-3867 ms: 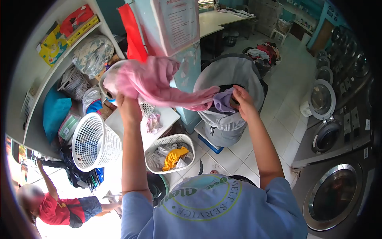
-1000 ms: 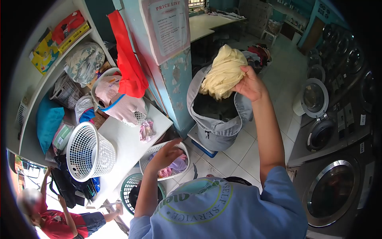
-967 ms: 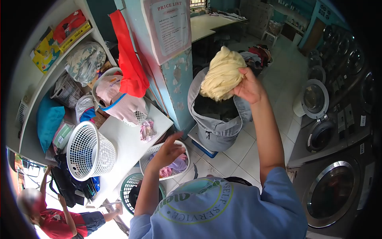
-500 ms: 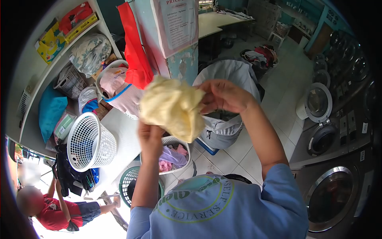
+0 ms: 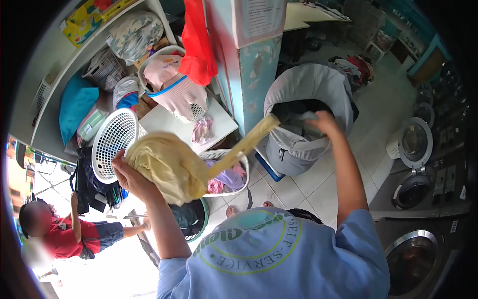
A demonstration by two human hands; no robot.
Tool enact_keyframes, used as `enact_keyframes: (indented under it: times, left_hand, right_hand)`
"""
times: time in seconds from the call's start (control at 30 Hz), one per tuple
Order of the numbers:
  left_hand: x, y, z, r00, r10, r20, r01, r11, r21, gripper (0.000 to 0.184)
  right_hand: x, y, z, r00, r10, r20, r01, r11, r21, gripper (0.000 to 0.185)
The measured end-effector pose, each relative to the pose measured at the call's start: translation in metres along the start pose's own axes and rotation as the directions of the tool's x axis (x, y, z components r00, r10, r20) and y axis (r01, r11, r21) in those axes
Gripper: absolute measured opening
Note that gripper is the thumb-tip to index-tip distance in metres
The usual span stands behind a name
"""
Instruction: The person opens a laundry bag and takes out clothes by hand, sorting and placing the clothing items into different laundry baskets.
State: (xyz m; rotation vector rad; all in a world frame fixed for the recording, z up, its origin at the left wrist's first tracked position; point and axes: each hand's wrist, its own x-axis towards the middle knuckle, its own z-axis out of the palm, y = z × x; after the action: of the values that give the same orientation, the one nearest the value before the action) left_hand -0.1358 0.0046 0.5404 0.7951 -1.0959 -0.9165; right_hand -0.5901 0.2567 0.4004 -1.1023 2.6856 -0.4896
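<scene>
My left hand (image 5: 133, 175) grips a bunched pale yellow cloth (image 5: 167, 167) at its left side. A long narrow strip of that cloth trails up and right to the mouth of a grey fabric laundry bag (image 5: 294, 152). My right hand (image 5: 324, 124) reaches over the bag's opening, apart from the strip's end. Its fingers are bent and blurred beside something pale in the bag, so I cannot make out whether it holds anything. Below the yellow cloth, a white basket (image 5: 242, 190) contains lilac and pink clothes (image 5: 226, 177).
A white perforated basket (image 5: 112, 147) and a basket with a pink cloth (image 5: 167, 79) stand on the left. A green basket (image 5: 203, 226) is below. Washing machines (image 5: 416, 249) line the right. A person in a red shirt (image 5: 69, 236) stands at lower left.
My left hand has moved left with the yellow cloth, and a strip of it now stretches out. My right hand has left the cloth and moved right, to the grey bag. The view has shifted.
</scene>
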Motion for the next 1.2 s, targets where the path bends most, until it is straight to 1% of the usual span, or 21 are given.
enact_keyframes:
  times: [0.03,0.07,0.13,0.2,0.23,0.3,0.33,0.4,0.43,0.5,0.57,0.6,0.63,0.7,0.73,0.77,0.8,0.9,1.0,1.13,1.2]
  left_hand:
    - [-0.002,-0.007,-0.001,1.0,0.009,-0.015,-0.009,1.0,-0.027,0.03]
    - [0.004,-0.031,-0.01,0.998,0.054,-0.014,-0.052,0.991,0.122,0.031]
    - [0.013,-0.086,-0.033,0.945,-0.199,0.261,0.14,0.964,0.226,0.025]
    - [0.006,-0.134,-0.06,0.82,-0.39,0.419,0.161,0.859,0.486,0.02]
    - [0.002,-0.156,-0.076,0.807,-0.439,0.395,0.192,0.828,0.527,0.021]
    - [-0.003,-0.178,-0.099,0.802,-0.505,0.317,0.272,0.783,0.559,0.023]
    - [-0.007,-0.181,-0.106,0.809,-0.529,0.257,0.327,0.768,0.551,0.024]
    - [-0.013,-0.176,-0.107,0.816,-0.533,0.225,0.365,0.776,0.514,0.028]
    - [-0.015,-0.171,-0.105,0.811,-0.54,0.226,0.363,0.766,0.53,0.029]
    - [-0.025,-0.165,-0.095,0.807,-0.52,0.28,0.346,0.801,0.489,0.031]
    - [-0.049,-0.128,-0.061,0.731,-0.493,0.473,0.34,0.863,0.375,0.033]
    - [-0.063,-0.099,-0.045,0.62,-0.485,0.617,0.387,0.873,0.297,0.042]
    - [-0.08,-0.08,-0.031,0.55,-0.316,0.773,0.376,0.92,0.108,0.061]
    - [-0.095,-0.055,-0.024,0.443,-0.074,0.893,0.155,0.988,0.005,0.088]
    - [-0.102,-0.078,-0.031,0.302,-0.226,0.926,0.291,0.947,0.136,0.088]
    - [-0.102,-0.086,-0.027,0.285,-0.263,0.922,0.279,0.943,0.182,0.087]
    - [-0.099,-0.091,-0.028,0.338,-0.259,0.905,0.239,0.953,0.183,0.087]
    - [-0.08,-0.092,-0.036,0.498,-0.228,0.837,0.143,0.973,0.181,0.085]
    - [-0.062,-0.091,-0.048,0.559,-0.188,0.807,0.012,0.976,0.219,0.084]
    - [-0.047,-0.094,-0.058,0.478,-0.052,0.877,-0.403,0.874,0.272,0.082]
    - [-0.036,-0.096,-0.064,0.354,0.005,0.935,-0.677,0.691,0.252,0.08]
  right_hand:
    - [-0.013,-0.021,-0.022,0.999,-0.004,-0.05,0.022,0.929,0.369,0.044]
    - [-0.025,-0.045,-0.042,0.986,0.076,-0.147,-0.006,0.906,0.424,0.041]
    - [-0.048,-0.088,-0.083,0.98,0.078,-0.182,0.02,0.875,0.484,0.036]
    - [-0.056,-0.101,-0.106,0.968,0.14,-0.209,0.081,0.613,0.786,0.029]
    - [-0.06,-0.103,-0.115,0.964,0.147,-0.224,0.089,0.614,0.784,0.029]
    - [-0.07,-0.104,-0.132,0.978,0.047,-0.203,0.191,0.188,0.963,0.027]
    - [-0.075,-0.106,-0.138,0.975,0.054,-0.215,0.201,0.195,0.96,0.027]
    - [-0.084,-0.115,-0.146,0.973,-0.044,-0.226,0.221,-0.098,0.97,0.039]
    - [-0.09,-0.124,-0.148,0.972,-0.043,-0.229,0.225,-0.094,0.97,0.039]
    - [-0.103,-0.152,-0.148,0.977,-0.152,-0.153,0.073,-0.433,0.898,0.052]
    - [-0.111,-0.187,-0.137,0.955,-0.247,-0.162,0.052,-0.398,0.916,0.059]
    - [-0.12,-0.214,-0.127,0.951,-0.274,-0.142,0.031,-0.374,0.927,0.058]
    - [-0.127,-0.238,-0.114,0.927,-0.338,-0.164,0.058,-0.302,0.952,0.054]
    - [-0.145,-0.28,-0.083,0.867,-0.488,-0.105,0.169,0.09,0.981,0.037]
    - [-0.153,-0.297,-0.06,0.788,-0.58,-0.206,0.38,0.195,0.904,0.034]
    - [-0.16,-0.315,-0.04,0.69,-0.658,-0.302,0.581,0.255,0.773,0.032]
    - [-0.168,-0.326,-0.028,0.55,-0.742,-0.383,0.808,0.356,0.469,0.03]
    - [-0.195,-0.346,-0.021,0.503,-0.815,-0.287,0.837,0.377,0.396,0.033]
    - [-0.199,-0.35,-0.014,0.483,-0.836,-0.261,0.843,0.363,0.397,0.031]
    - [-0.195,-0.357,-0.005,0.499,-0.789,-0.358,0.827,0.309,0.47,0.024]
    - [-0.188,-0.356,0.004,0.61,-0.718,-0.335,0.717,0.32,0.62,0.016]
